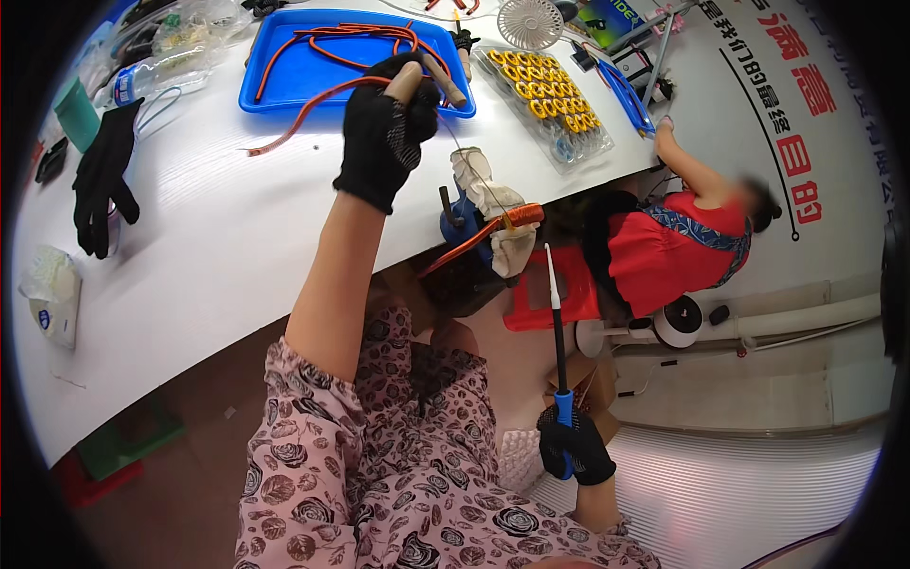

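My left hand (387, 142), in a black glove, is closed around a tan round stick (444, 82) above the near edge of the blue tray. From it a thin wire (466, 155) runs down to a copper-wire coil (523, 216). That coil is propped between pale cloth pads (483, 185) on a blue vise (459, 216) at the table edge; copper leads trail off its left side. Low on the right, my gloved right hand (575, 449) grips a blue-handled tool (559, 351) with a long black shaft. Its slim white tip points up toward the coil, apart from it.
Orange wires (346, 43) lie in the blue tray (261, 81). Right of it are a plastic pack of yellow rings (545, 90) and a small fan (530, 21). A black glove (106, 180) rests at left. Beyond a red stool (555, 289), a co-worker (673, 242) sits.
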The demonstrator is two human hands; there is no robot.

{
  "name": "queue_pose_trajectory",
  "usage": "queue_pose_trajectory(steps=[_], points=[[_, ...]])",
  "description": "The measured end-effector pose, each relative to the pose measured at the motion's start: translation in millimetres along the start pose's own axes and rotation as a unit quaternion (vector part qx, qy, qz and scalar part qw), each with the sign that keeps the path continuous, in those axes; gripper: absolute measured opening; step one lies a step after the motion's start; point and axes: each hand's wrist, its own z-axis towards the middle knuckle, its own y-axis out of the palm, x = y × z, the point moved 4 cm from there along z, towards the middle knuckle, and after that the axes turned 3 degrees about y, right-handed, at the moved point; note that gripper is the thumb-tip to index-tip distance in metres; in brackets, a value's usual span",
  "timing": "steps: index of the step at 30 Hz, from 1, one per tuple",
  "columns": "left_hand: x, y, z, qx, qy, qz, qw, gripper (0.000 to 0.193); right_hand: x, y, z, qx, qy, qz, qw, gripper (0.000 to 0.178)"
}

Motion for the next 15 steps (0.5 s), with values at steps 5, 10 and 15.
queue_pose_trajectory(steps=[5,10,15], points=[[11,19,5,0.031,0.006,-0.017,0.999,0.019,-11,3,5,-0.012,0.000,-0.037,0.999,0.014],[50,42,-88,0.089,-0.080,-0.334,0.935,0.022,-12,3,7,-0.027,0.016,0.007,0.999,0.013],[59,79,-179,0.112,-0.133,-0.375,0.911,0.020,-16,13,7,-0.017,0.015,-0.017,1.000,0.012]])
